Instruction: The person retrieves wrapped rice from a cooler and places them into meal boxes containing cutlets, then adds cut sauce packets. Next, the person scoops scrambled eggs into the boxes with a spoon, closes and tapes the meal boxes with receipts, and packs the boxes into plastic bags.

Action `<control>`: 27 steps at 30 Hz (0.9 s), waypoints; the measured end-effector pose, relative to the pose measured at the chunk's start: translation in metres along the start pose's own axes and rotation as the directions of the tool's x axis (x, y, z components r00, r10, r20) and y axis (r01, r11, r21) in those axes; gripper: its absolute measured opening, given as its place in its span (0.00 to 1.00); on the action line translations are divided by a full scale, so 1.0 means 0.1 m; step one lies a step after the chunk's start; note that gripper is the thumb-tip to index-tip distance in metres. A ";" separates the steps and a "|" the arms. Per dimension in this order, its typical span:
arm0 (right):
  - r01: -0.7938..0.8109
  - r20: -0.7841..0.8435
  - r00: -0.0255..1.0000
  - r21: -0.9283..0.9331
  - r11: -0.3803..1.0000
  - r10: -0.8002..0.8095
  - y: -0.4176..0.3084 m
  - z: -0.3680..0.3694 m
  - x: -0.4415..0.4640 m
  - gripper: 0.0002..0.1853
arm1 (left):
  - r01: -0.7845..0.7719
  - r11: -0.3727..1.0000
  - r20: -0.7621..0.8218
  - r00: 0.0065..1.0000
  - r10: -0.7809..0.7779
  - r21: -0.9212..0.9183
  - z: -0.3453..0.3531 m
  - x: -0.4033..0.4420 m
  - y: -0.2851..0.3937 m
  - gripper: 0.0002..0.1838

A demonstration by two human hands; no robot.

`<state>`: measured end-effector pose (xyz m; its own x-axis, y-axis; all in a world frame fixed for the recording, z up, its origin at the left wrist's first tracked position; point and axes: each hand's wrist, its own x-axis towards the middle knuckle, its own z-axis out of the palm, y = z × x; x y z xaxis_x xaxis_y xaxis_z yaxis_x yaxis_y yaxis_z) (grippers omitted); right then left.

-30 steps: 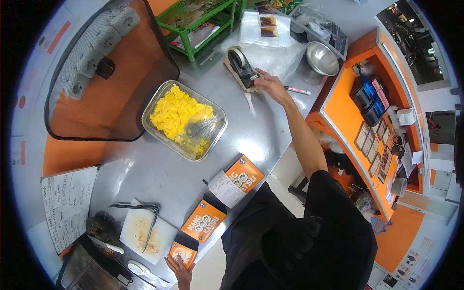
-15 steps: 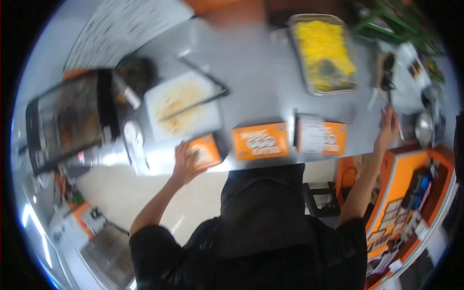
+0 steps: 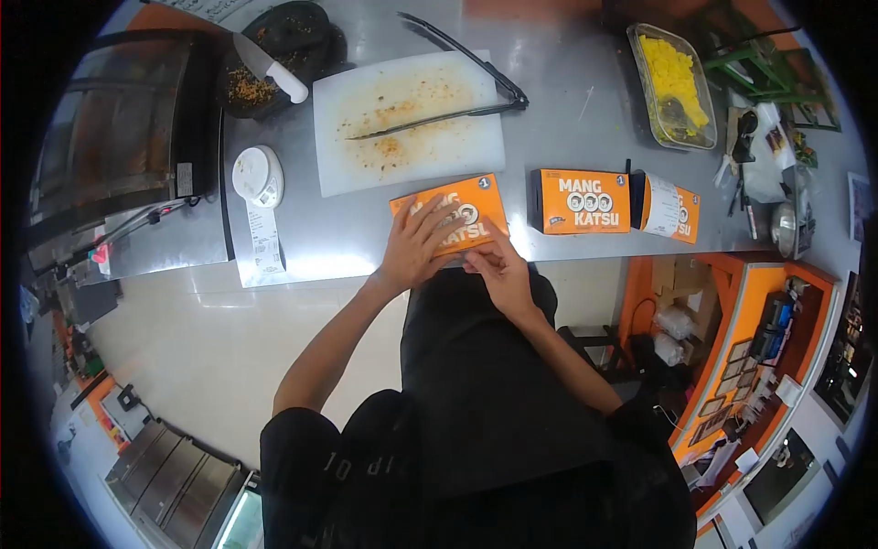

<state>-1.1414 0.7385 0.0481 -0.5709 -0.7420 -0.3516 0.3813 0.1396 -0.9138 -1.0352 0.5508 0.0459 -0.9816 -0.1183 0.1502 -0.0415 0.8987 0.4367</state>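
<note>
An orange cardboard food box, printed "Mang Katsu", lies closed near the front edge of the steel counter. My left hand rests across its lid with the fingers spread out. At the box's front right corner, my right hand has its fingers bent and its thumb against the front edge; whether something small sits between them is hidden. A second box of the same kind stands to the right. Beyond it is a third box with a white receipt on its lid.
Behind the box lies a white cutting board with crumbs and black tongs. A knife rests on a dark stone mortar. A white round tub stands left. A glass tray of yellow food sits far right.
My right hand has come back from the counter's right end to the box. My left hand has moved from the box's left side onto its lid. The camera view has shifted.
</note>
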 end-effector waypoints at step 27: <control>0.037 -0.233 0.965 -0.344 0.938 -0.124 0.13 0.31 0.01 0.51 | -0.231 0.973 -0.110 0.967 0.231 0.010 0.14 -0.17 -0.23 0.24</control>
<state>-1.1152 0.7192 0.0423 -0.7669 -0.5805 -0.2735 0.0864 0.3289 -0.9404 -1.0198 0.5382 0.0207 -0.9378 0.0466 0.3440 0.1849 0.9058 0.3812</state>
